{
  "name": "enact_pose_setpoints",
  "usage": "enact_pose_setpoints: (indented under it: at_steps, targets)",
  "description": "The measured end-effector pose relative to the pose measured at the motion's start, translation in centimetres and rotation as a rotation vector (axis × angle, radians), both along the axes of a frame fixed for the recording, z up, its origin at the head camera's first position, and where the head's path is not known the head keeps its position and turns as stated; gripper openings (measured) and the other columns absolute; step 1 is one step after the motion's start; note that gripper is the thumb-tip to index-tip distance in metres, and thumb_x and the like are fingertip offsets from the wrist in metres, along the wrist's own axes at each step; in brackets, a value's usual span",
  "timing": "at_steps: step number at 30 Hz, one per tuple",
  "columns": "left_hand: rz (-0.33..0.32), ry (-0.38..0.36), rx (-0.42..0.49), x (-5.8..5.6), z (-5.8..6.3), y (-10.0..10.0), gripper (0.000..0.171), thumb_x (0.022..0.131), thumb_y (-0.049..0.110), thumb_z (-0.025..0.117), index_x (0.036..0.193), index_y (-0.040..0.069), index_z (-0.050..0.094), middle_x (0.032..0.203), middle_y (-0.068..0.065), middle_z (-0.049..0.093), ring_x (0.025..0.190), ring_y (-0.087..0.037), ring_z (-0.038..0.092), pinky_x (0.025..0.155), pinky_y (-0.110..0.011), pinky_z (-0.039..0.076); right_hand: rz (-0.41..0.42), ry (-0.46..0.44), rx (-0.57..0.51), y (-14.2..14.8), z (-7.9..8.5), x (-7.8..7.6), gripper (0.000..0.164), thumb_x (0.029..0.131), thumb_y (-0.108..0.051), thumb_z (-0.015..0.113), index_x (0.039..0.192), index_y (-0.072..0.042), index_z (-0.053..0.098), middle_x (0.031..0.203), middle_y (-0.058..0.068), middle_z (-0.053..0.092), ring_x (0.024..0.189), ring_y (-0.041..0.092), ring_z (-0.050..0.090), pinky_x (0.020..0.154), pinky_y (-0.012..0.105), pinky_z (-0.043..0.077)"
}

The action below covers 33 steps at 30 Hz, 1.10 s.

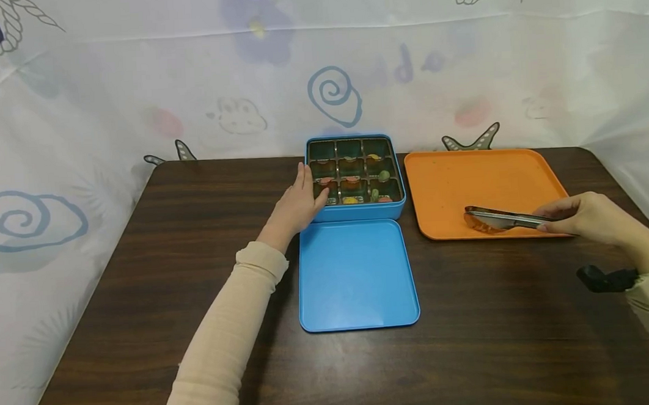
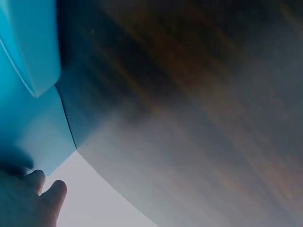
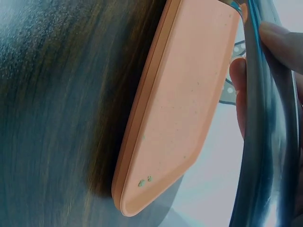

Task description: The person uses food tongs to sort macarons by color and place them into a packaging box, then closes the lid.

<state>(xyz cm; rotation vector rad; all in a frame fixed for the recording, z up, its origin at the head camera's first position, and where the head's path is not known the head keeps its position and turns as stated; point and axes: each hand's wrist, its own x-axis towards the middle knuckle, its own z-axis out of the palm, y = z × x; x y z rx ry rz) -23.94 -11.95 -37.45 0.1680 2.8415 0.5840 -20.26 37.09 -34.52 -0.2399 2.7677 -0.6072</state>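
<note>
My left hand (image 1: 297, 205) lies against the left side of a blue box (image 1: 358, 212), its fingers straight along the wall and its thumb over the front left corner. Inside the box is a dark insert (image 1: 349, 147) divided into small compartments. Several hold small colourful pieces, such as a green one (image 1: 383, 175) and a yellow one (image 1: 350, 200). My right hand (image 1: 592, 216) pinches metal tongs (image 1: 509, 218) by the handle end. Their tips point left, low over the front of an orange tray (image 1: 494, 181). The tongs' handle (image 3: 270, 118) fills the right side of the right wrist view.
A flat blue lid (image 1: 357, 274) lies in front of the box on the dark wooden table (image 1: 228, 354). Small green crumbs (image 3: 142, 182) dot the tray. A patterned white cloth (image 1: 158, 70) hangs behind the table. A black strap mount (image 1: 606, 278) sits at the right wrist.
</note>
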Motion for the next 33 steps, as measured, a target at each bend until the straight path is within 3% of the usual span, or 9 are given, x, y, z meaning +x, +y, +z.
enact_pose_setpoints:
  at_steps: [7,12,16,18,20,23,25,28,33]
  targets:
    - [0.035,0.047,-0.023,0.2,-0.3,0.2,0.08,0.099,0.056,0.024,0.152,0.004,-0.004,0.161,-0.012,-0.007,0.146,-0.034,0.019,0.12,-0.046,0.02,-0.005,0.046,-0.027,-0.1,-0.1,0.2,0.044,0.09,-0.034,0.064,0.117,0.0,0.066,0.106,0.022,0.07,0.072,-0.017,0.048,0.063,0.03,0.051]
    - [0.045,0.086,-0.055,0.3,-0.5,0.1,0.082,0.098,0.06,0.023,0.152,0.002,0.003,0.161,-0.015,0.001,0.146,-0.032,0.021,0.12,-0.046,0.022,-0.037,0.086,-0.044,-0.5,0.3,0.0,0.045,0.091,-0.033,0.063,0.119,0.002,0.064,0.107,0.024,0.068,0.071,-0.018,0.046,0.06,0.025,0.048]
    - [0.025,0.082,-0.048,0.3,-0.5,-0.1,0.084,0.097,0.06,0.025,0.152,0.001,0.001,0.161,-0.015,-0.001,0.145,-0.033,0.024,0.117,-0.046,0.027,-0.078,0.119,-0.051,-1.2,1.1,-0.3,0.053,0.088,-0.041,0.065,0.122,-0.001,0.063,0.11,0.021,0.068,0.072,-0.02,0.042,0.062,0.024,0.045]
    - [0.008,0.063,-0.027,0.3,-0.5,-0.3,0.086,0.097,0.061,0.025,0.152,0.002,-0.003,0.16,-0.015,-0.006,0.144,-0.034,0.024,0.116,-0.046,0.029,-0.098,0.137,-0.064,-1.8,1.6,-0.6,0.055,0.086,-0.044,0.066,0.123,-0.003,0.064,0.103,0.011,0.072,0.072,-0.018,0.043,0.062,0.022,0.044]
    - [-0.014,0.042,-0.006,0.3,-0.5,-0.5,0.088,0.096,0.062,0.026,0.151,0.003,-0.008,0.16,-0.014,-0.01,0.144,-0.034,0.024,0.116,-0.046,0.029,-0.112,0.154,-0.091,-2.5,2.1,-0.9,0.055,0.085,-0.045,0.066,0.122,-0.005,0.064,0.094,-0.007,0.072,0.073,-0.016,0.045,0.063,0.02,0.043]
    - [-0.042,0.018,0.016,0.3,-0.4,-0.8,0.089,0.095,0.063,0.027,0.151,0.005,-0.012,0.16,-0.012,-0.014,0.145,-0.034,0.022,0.117,-0.047,0.028,-0.127,0.176,-0.131,-3.7,2.7,-1.2,0.054,0.085,-0.046,0.067,0.122,-0.007,0.065,0.081,-0.031,0.061,0.074,-0.014,0.048,0.064,0.019,0.044]
    - [-0.058,0.008,0.024,0.3,-0.3,-1.1,0.091,0.095,0.064,0.029,0.151,0.007,-0.013,0.16,-0.011,-0.015,0.146,-0.033,0.021,0.116,-0.047,0.028,-0.138,0.185,-0.153,-4.6,3.1,-1.5,0.054,0.084,-0.047,0.066,0.121,-0.008,0.065,0.078,-0.037,0.056,0.074,-0.013,0.049,0.067,0.02,0.045]
    - [-0.066,-0.011,0.044,0.5,0.0,-1.3,0.094,0.093,0.066,0.033,0.151,0.01,-0.014,0.16,-0.008,-0.016,0.147,-0.033,0.018,0.117,-0.049,0.027,-0.149,0.199,-0.172,-6.3,3.6,-1.9,0.056,0.083,-0.05,0.066,0.12,-0.009,0.066,0.083,-0.028,0.062,0.075,-0.012,0.05,0.071,0.024,0.047]
    - [-0.069,-0.043,0.047,0.6,0.1,-1.4,0.107,0.085,0.074,0.04,0.151,0.012,-0.017,0.159,-0.005,-0.019,0.146,-0.033,0.019,0.113,-0.049,0.033,-0.148,0.202,-0.202,-9.6,4.6,-2.5,0.053,0.084,-0.05,0.065,0.121,-0.012,0.066,0.104,0.002,0.071,0.075,-0.008,0.053,0.071,0.027,0.049]
